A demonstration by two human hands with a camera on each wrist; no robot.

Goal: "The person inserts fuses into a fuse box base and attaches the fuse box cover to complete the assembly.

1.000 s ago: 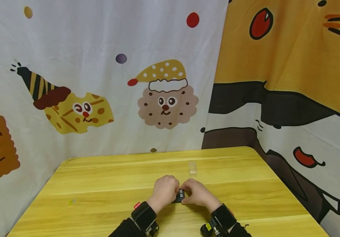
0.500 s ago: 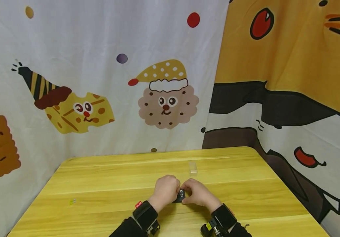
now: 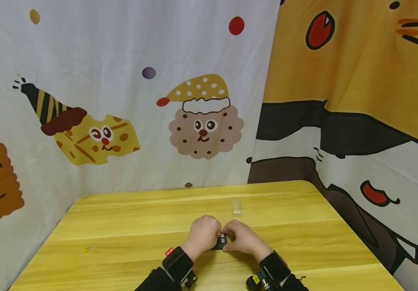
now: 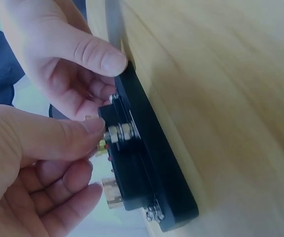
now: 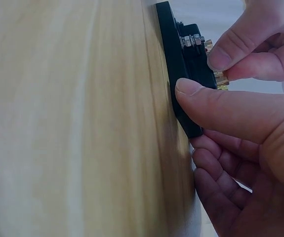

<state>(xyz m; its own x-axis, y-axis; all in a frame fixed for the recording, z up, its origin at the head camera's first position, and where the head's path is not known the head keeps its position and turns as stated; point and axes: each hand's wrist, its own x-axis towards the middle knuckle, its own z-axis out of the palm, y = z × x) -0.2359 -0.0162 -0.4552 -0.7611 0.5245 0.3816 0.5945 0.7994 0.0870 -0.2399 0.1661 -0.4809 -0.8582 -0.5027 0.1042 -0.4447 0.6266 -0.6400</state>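
Observation:
A small black terminal block [image 3: 221, 242] with silver nuts [image 4: 121, 132] and brass posts [image 4: 111, 191] lies flat on the yellow wooden table [image 3: 121, 226], near the front middle. My left hand [image 3: 215, 235] pinches a silver nut on the block's top between thumb and fingers [image 4: 93, 126]. My right hand [image 3: 228, 239] grips the block from the other side. Its thumb [image 5: 191, 89] presses on the block's black edge [image 5: 174, 59] and its fingers curl under the far side. Both hands hide most of the block in the head view.
A small clear plastic piece [image 3: 236, 205] lies on the table just beyond the hands. A tiny yellow-green scrap [image 3: 88, 248] sits near the left front. Cartoon-print curtains [image 3: 158, 101] close off the back and right sides.

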